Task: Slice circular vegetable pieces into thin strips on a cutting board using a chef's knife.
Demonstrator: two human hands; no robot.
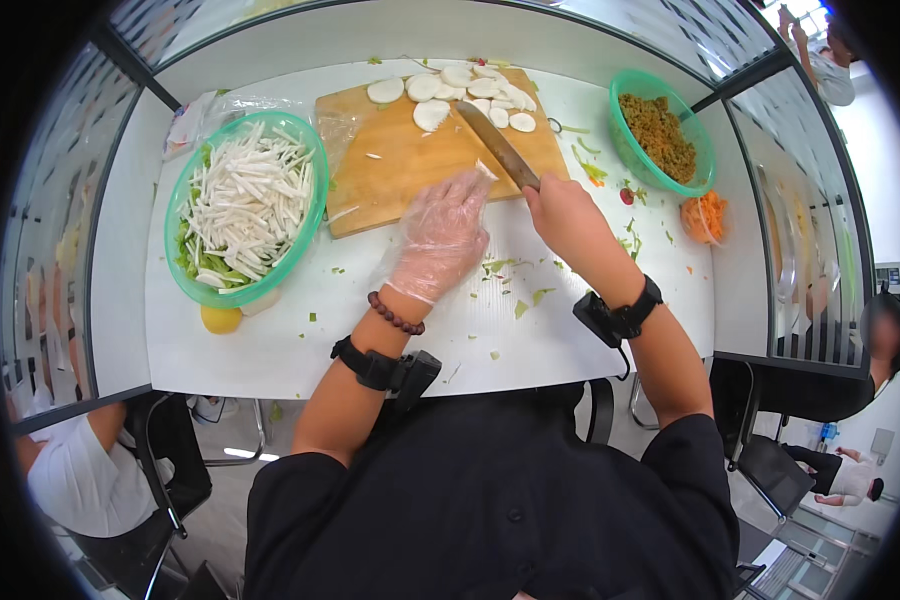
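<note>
My left hand (442,232), in a clear plastic glove, lies palm down over the front edge of a wooden cutting board (390,180). At its fingertips is a small white piece of radish (485,170). Bare, my right hand (570,217) grips a kitchen knife (499,146) whose blade slants up and left over the board. Round white radish slices (487,88) overlap along the board's far side, and a cut slice (430,115) lies near the knife tip. Left of the board, a green plastic bowl (321,187) holds white radish strips (247,199) above green leaves.
At the far right stands a green bowl (615,135) of brown crumbly food, beside a clear bag of shredded carrot (705,217). A yellow fruit (221,319) touches the left bowl. Vegetable scraps (502,266) litter the white table (330,352). Partitions (120,247) enclose the sides.
</note>
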